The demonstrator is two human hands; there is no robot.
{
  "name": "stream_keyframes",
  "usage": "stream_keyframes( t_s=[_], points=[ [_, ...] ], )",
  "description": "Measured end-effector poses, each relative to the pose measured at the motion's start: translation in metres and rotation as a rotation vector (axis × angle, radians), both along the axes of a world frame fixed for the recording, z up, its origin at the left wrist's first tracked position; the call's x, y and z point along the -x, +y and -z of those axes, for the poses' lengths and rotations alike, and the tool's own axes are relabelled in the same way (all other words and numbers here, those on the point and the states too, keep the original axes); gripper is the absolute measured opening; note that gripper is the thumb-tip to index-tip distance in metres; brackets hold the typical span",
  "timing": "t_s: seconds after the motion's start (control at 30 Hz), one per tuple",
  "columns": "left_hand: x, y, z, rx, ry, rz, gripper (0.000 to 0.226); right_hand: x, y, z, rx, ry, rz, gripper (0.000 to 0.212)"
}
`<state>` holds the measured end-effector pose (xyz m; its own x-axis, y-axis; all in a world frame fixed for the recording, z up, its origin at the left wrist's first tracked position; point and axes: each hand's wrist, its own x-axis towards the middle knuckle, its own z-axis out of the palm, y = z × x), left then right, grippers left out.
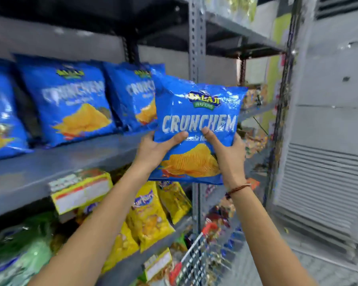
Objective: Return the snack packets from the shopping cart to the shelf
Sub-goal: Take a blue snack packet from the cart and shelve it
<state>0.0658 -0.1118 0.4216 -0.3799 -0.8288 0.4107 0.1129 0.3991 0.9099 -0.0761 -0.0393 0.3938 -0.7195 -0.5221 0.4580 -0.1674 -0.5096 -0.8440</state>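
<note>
A blue Crunchem chips packet [196, 112] is held upright in front of the grey shelf [74, 162], at its right end. My left hand [157, 149] grips its lower left edge and my right hand [227, 151] grips its lower right side, thumbs on the front. Several matching blue packets [66, 102] stand in a row on the same shelf to the left, the nearest one [132, 96] just behind the held packet. The wire shopping cart [198, 261] with a red handle sits below, holding more packets.
Yellow snack packets [151, 215] and green packets [19, 250] fill the lower shelf. A perforated metal upright [196, 38] stands behind the held packet. Another shelf bay with mixed snacks lies to the right, and a white louvred unit [327, 182] stands at far right.
</note>
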Motion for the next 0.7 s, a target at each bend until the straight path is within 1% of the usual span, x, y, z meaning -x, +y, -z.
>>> stream_keyframes(
  t_s=[0.1, 0.17, 0.27, 0.3, 0.33, 0.37, 0.4, 0.43, 0.47, 0.5, 0.53, 0.6, 0.63, 0.67, 0.7],
  points=[
    [-0.035, -0.001, -0.028, 0.092, 0.065, -0.126, 0.016, -0.026, -0.021, -0.035, 0.059, 0.087, -0.056, 0.036],
    [-0.057, -0.004, -0.041, 0.104, 0.112, -0.211, 0.017, -0.043, -0.039, -0.055, 0.089, 0.137, -0.099, 0.034],
    [-0.086, -0.017, -0.052, 0.093, 0.158, -0.323, 0.025, -0.071, -0.064, -0.078, 0.124, 0.191, -0.207, 0.04],
    [-0.096, -0.023, -0.055, 0.077, 0.157, -0.368, 0.032, -0.079, -0.072, -0.083, 0.123, 0.216, -0.235, 0.042],
    [-0.106, -0.032, -0.056, 0.064, 0.162, -0.41, 0.049, -0.087, -0.081, -0.087, 0.11, 0.245, -0.254, 0.045],
    [-0.115, -0.038, -0.058, 0.049, 0.164, -0.435, 0.072, -0.095, -0.09, -0.09, 0.086, 0.278, -0.269, 0.049],
    [-0.122, -0.044, -0.059, 0.043, 0.16, -0.451, 0.091, -0.103, -0.099, -0.094, 0.059, 0.312, -0.275, 0.059],
    [-0.129, -0.048, -0.059, 0.042, 0.156, -0.465, 0.103, -0.112, -0.106, -0.096, 0.024, 0.336, -0.269, 0.076],
    [-0.135, -0.053, -0.059, 0.044, 0.15, -0.488, 0.108, -0.12, -0.115, -0.097, -0.029, 0.353, -0.267, 0.096],
    [-0.14, -0.057, -0.059, 0.033, 0.134, -0.515, 0.104, -0.127, -0.12, -0.097, -0.078, 0.366, -0.288, 0.107],
    [-0.145, -0.063, -0.057, 0.026, 0.119, -0.54, 0.093, -0.133, -0.125, -0.096, -0.121, 0.368, -0.314, 0.104],
    [-0.154, -0.074, -0.054, 0.045, 0.081, -0.581, 0.067, -0.139, -0.135, -0.093, -0.154, 0.373, -0.354, 0.07],
    [-0.157, -0.077, -0.052, 0.05, 0.066, -0.595, 0.065, -0.14, -0.139, -0.09, -0.152, 0.372, -0.378, 0.057],
    [-0.16, -0.083, -0.049, 0.047, 0.048, -0.603, 0.066, -0.141, -0.144, -0.089, -0.155, 0.373, -0.4, 0.056],
    [-0.162, -0.087, -0.047, 0.051, 0.025, -0.611, 0.066, -0.143, -0.146, -0.087, -0.166, 0.373, -0.426, 0.06]
  ],
)
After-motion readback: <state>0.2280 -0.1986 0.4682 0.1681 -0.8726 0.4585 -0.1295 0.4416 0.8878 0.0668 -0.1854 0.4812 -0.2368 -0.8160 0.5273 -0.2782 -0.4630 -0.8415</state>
